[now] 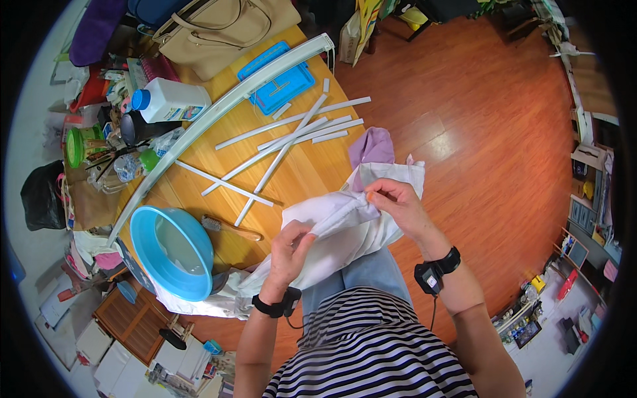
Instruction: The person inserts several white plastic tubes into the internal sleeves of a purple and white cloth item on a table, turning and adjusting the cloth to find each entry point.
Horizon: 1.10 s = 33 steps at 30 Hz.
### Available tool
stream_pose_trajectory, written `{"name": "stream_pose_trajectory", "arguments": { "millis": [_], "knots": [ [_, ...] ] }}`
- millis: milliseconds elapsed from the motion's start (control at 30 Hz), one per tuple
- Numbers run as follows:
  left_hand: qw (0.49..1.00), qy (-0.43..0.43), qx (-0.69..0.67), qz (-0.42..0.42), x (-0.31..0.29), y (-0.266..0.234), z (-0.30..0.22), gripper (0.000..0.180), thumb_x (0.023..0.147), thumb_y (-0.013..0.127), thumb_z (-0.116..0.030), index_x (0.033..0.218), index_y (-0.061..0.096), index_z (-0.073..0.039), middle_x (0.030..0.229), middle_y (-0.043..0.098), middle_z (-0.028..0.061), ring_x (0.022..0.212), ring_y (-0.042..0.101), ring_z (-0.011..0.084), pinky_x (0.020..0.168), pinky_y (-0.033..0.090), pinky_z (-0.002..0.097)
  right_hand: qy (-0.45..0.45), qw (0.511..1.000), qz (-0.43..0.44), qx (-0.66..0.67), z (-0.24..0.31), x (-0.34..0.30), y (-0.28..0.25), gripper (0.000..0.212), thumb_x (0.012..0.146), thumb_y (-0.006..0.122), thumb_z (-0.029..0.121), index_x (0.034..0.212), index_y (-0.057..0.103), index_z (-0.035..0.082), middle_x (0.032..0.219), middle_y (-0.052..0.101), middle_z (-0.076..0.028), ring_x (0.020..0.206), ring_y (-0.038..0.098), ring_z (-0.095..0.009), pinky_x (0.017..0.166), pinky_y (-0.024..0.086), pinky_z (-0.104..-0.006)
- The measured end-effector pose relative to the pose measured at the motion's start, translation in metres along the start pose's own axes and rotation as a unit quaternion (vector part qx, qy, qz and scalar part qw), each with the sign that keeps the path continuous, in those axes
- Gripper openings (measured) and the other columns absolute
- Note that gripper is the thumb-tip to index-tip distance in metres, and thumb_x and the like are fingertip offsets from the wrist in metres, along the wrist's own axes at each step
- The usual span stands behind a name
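A white cloth is stretched between my two hands at the table's near edge, partly over my lap. My left hand pinches its left part between thumb and fingers. Farther right, my right hand grips a gathered fold with thumb and forefinger. Beyond the right hand, a purple cloth lies at the table's corner, touching the white one. More white fabric hangs along the near edge below the basin. A wooden-handled brush rests on the tabletop left of my left hand.
A light blue basin with liquid stands on the wooden table at left. White strips lie crossed beyond the cloth. A long curved white rail spans the table. Behind it are a blue-capped jug, blue case and beige handbag.
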<state>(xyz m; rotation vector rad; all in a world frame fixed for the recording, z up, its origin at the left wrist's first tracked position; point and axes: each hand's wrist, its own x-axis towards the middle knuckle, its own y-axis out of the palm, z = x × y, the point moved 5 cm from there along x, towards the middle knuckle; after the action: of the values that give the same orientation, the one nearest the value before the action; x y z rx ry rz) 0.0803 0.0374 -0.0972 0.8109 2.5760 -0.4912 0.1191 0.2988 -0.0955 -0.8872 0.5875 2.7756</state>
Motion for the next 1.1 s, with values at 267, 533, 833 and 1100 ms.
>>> {"name": "stream_pose_trajectory", "arguments": {
  "millis": [267,533,833,1100],
  "knots": [
    [1.0,0.001,-0.012,0.025,-0.001,0.003,-0.006,0.01,0.091,0.064,0.002,0.101,0.065,0.002,0.089,0.061,0.0057,0.082,0.058,0.0124,0.074,0.048,0.0241,-0.021,0.999,0.025,0.039,-0.011,-0.008,0.003,0.029,0.09,0.072,0.001,0.116,0.06,0.004,0.102,0.062,0.003,0.091,0.056,-0.005,0.081,0.048,-0.022],
    [0.996,-0.045,-0.057,0.047,-0.008,0.007,0.005,0.009,0.092,0.064,0.001,0.101,0.066,0.004,0.093,0.063,0.004,0.085,0.059,0.0093,0.077,0.048,0.0236,-0.073,0.996,-0.042,-0.008,-0.019,-0.02,0.007,0.026,0.086,0.074,0.0,0.11,0.064,0.001,0.097,0.065,0.002,0.086,0.056,-0.005,0.074,0.044,-0.0206],
    [0.99,-0.115,-0.063,0.047,-0.01,0.015,0.008,0.007,0.093,0.067,-0.002,0.099,0.065,0.001,0.093,0.063,-0.0004,0.085,0.057,0.0064,0.077,0.048,0.0235,-0.063,0.996,-0.059,-0.025,-0.025,-0.026,0.015,0.026,0.085,0.075,0.001,0.109,0.067,-0.001,0.091,0.067,0.002,0.077,0.053,-0.004,0.069,0.044,-0.0204],
    [0.986,-0.068,-0.126,0.086,-0.014,0.011,-0.002,0.012,0.096,0.06,0.002,0.105,0.068,0.001,0.094,0.062,-0.0013,0.089,0.058,0.0069,0.082,0.046,0.0224,0.004,0.999,-0.029,0.031,-0.032,-0.031,-0.009,0.021,0.095,0.068,0.01,0.109,0.07,-0.004,0.092,0.069,0.0,0.083,0.058,-0.006,0.075,0.046,-0.0226]
  ]
}}
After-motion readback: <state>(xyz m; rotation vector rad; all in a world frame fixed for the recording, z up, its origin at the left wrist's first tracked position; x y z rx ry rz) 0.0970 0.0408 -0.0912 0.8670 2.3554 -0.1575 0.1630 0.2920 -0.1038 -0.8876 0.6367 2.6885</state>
